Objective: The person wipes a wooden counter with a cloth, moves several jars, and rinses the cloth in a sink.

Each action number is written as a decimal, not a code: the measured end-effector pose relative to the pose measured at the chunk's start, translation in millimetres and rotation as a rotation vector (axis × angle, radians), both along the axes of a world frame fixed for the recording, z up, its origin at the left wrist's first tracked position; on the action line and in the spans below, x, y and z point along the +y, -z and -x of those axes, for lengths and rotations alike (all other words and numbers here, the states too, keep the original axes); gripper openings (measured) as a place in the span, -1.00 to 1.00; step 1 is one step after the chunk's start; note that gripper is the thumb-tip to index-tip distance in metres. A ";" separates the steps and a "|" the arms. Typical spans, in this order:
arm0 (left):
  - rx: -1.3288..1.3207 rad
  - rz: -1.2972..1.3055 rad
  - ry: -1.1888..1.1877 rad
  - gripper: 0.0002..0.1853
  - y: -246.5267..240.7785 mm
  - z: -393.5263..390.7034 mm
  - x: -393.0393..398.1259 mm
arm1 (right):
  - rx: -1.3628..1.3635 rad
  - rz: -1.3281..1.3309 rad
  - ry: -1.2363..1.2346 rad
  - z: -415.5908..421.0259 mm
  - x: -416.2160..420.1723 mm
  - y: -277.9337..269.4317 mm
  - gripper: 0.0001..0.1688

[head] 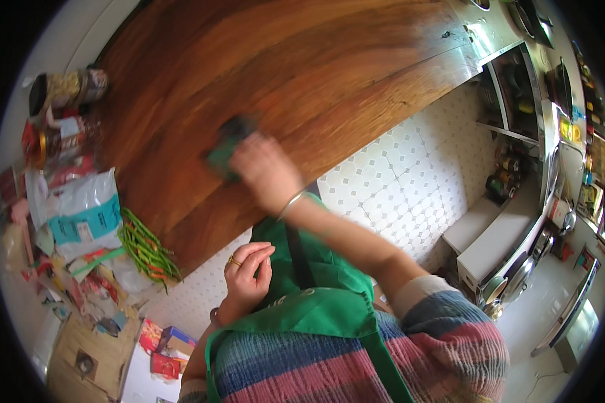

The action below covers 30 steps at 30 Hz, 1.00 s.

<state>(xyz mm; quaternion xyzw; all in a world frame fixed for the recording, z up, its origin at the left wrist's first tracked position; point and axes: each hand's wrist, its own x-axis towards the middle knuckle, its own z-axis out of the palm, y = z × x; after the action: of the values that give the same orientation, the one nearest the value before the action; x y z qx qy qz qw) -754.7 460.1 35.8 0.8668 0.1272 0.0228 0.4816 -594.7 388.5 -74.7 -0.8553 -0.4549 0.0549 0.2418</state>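
Note:
My right hand (268, 169) reaches over the wooden tabletop (282, 80) and grips a dark green and black cloth (223, 155). Motion blur covers both hand and cloth, so the cloth's folds and edges are unclear. A bangle circles that wrist. Close to the front of my green apron (317, 307), my left hand (249, 269) is raised with its fingers loosely curled together. Nothing shows in it, and a ring sits on one finger.
Green chillies (148, 249) lie at the table's left end beside a white and blue plastic bag (83, 214). Behind stand jars (70, 88) and heaped packets. On the right, a kitchen counter (559, 166) holds pans and bottles, beyond the tiled floor (393, 171).

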 end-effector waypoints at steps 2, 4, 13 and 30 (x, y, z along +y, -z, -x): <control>-0.053 -0.038 0.005 -0.79 -6.9 7.5 1.3 | 0.027 -0.115 -0.189 84.4 28.6 15.3 -0.51; -0.062 -0.059 -0.011 -0.80 -11.9 18.9 3.6 | 0.017 -0.186 -0.307 112.8 28.6 19.0 -0.53; 0.009 0.064 -0.050 -0.80 2.2 77.3 -7.1 | -0.307 -0.121 0.516 -158.8 -194.4 48.5 -0.54; -0.101 -0.107 0.320 -0.83 -25.7 -93.9 -196.7 | 1.078 -0.734 0.510 -10.6 -265.2 -4.1 -0.71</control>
<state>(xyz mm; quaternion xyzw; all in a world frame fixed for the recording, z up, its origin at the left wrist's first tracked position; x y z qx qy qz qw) -660.9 263.5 61.4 0.8981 -0.0383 -0.0040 0.4380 -584.1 123.4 -70.7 -0.6521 -0.0457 0.2559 0.7122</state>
